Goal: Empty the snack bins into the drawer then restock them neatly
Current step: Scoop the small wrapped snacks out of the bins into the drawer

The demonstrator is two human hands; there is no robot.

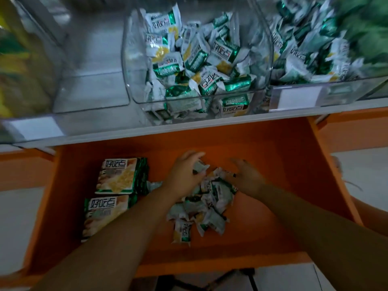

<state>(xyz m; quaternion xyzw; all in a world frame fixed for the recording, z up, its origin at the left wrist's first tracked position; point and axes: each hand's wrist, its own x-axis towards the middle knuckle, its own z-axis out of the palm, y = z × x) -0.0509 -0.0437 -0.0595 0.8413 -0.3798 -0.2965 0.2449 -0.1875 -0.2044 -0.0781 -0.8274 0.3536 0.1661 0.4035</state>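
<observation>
The middle bin (134, 85) and left bin (90, 59) are clear, hard plastic, smooth and glossy, with light glinting on their curved walls. The packets (201, 59) inside are thin, crinkled film, shiny, with metallic green foil edges. The drawer (262, 164) is smooth, matt orange, possibly laminated board, though the dim view leaves that unsure. Its loose packets (205, 206) have the same wrinkled, glossy wrap, and the larger packs (117, 177) are flat, slick printed film. The shelf (147, 133) edge is smooth white. The label holder (298, 97) is clear plastic over a matt white card.
</observation>
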